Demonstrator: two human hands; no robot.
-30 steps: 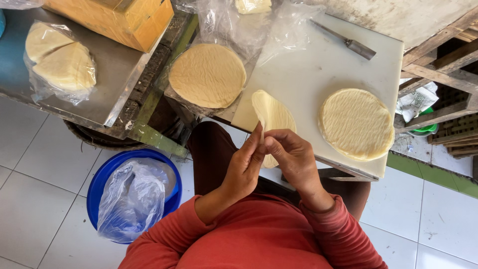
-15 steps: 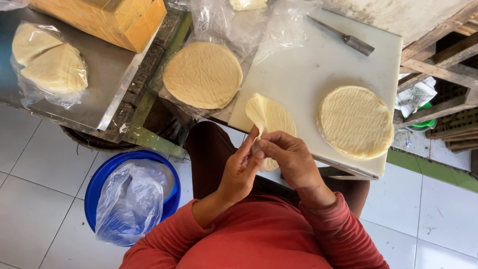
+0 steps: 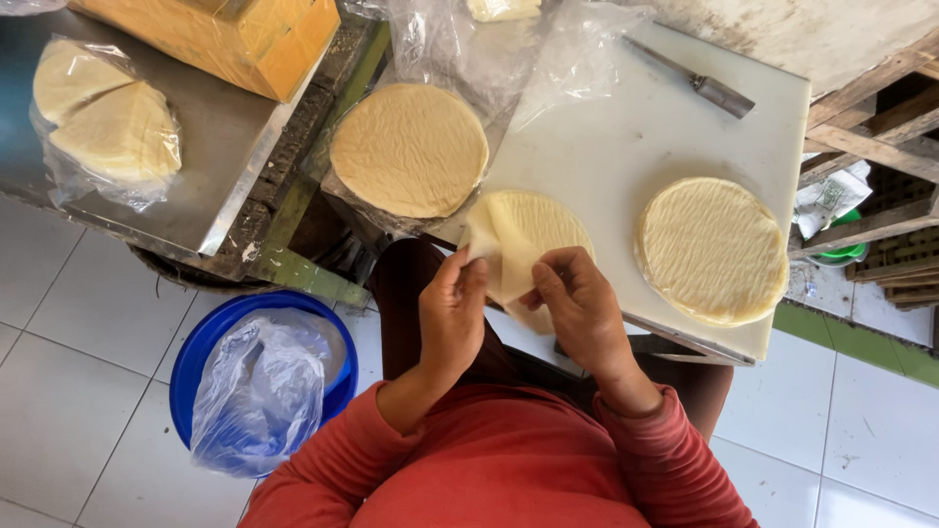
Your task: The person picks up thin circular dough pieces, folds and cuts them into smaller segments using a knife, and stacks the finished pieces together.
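My left hand (image 3: pixel 452 315) and my right hand (image 3: pixel 579 311) both pinch a thin pale round wrapper sheet (image 3: pixel 523 240) over the near edge of a white cutting board (image 3: pixel 626 147). One edge of the sheet is folded up and peeled between my fingers. A stack of round wrappers (image 3: pixel 712 249) lies on the board to the right. Another round stack (image 3: pixel 409 150) sits on clear plastic to the left of the board.
A knife (image 3: pixel 696 82) lies at the board's far side. A steel table (image 3: pixel 215 147) on the left carries bagged folded wrappers (image 3: pixel 108 122) and an orange block (image 3: pixel 230 37). A blue bucket with a plastic liner (image 3: pixel 259 376) stands on the tiled floor. Wooden slats (image 3: pixel 871 108) are on the right.
The sheet in my hands has opened out wider and flatter over the board, with one edge now lifted and folded between my fingers. My hands stayed in about the same place.
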